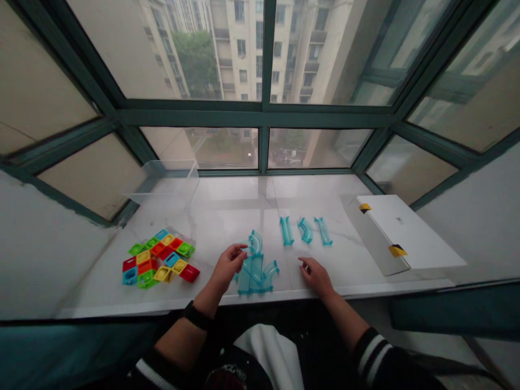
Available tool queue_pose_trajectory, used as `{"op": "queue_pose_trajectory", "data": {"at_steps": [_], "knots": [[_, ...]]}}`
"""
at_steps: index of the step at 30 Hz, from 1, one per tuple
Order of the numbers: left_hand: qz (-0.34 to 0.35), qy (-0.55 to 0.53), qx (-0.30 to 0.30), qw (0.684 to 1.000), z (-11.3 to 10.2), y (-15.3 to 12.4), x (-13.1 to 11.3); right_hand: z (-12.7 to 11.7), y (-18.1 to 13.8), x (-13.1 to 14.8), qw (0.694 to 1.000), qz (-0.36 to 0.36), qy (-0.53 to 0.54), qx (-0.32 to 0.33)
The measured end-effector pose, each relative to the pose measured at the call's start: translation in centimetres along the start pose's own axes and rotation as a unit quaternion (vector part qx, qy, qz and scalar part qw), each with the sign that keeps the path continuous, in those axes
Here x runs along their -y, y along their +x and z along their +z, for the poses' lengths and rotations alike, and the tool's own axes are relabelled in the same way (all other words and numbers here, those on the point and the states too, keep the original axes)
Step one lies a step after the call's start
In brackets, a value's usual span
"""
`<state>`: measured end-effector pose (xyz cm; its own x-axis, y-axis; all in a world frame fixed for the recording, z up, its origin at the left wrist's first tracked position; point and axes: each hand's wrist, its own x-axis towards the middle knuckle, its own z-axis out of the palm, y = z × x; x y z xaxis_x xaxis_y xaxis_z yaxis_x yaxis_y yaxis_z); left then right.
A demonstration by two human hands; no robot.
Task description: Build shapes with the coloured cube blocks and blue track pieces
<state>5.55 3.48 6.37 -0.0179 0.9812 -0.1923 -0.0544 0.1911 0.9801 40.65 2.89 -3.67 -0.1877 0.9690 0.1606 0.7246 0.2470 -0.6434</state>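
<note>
Teal translucent track pieces lie grouped at the front edge of the marble bench, and from here I see three more loose just right of them. My left hand has its fingers drawn together at a curved piece; I can't tell if they touch it. My right hand is empty, fingers apart on the bench. Coloured square blocks sit toward the left end, a clear plastic bin behind them in the back corner. At the right end lies a white board with yellow-black tape; its small dark mark is too small for me to read.
</note>
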Motion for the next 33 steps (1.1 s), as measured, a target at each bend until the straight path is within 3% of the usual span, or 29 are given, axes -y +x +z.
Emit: {"op": "queue_pose_trajectory", "data": {"at_steps": [4, 8, 12, 19, 25, 29, 33], "knots": [[0.020, 0.039, -0.163, 0.986, -5.3, -2.7, 3.0, 1.5, -0.8, 0.6, 1.000, -0.017, -0.010, -0.019], [-0.006, 0.070, -0.205, 0.976, -7.2, -4.7, 6.0, 2.9, -1.3, 0.6, 0.997, -0.023, -0.043, -0.058], [-0.047, 0.101, -0.179, 0.978, -6.7, -6.0, 8.2, 3.1, -1.3, 0.4, 0.996, -0.021, -0.062, -0.060], [0.040, 0.166, -0.186, 0.968, -6.0, -6.5, 9.3, 2.9, -1.0, 1.4, 0.997, 0.005, -0.038, -0.072], [0.102, 0.221, -0.135, 0.960, -4.5, -5.0, 9.7, 4.1, -0.6, 6.8, 0.996, -0.059, 0.057, -0.034], [0.175, 0.319, -0.151, 0.919, -3.8, -5.0, 10.3, 5.3, 0.0, 10.9, 0.993, -0.112, 0.033, 0.010], [0.227, 0.362, -0.172, 0.888, -3.9, -5.2, 10.9, 6.3, 0.4, 13.1, 0.990, -0.131, -0.017, 0.054]]}}
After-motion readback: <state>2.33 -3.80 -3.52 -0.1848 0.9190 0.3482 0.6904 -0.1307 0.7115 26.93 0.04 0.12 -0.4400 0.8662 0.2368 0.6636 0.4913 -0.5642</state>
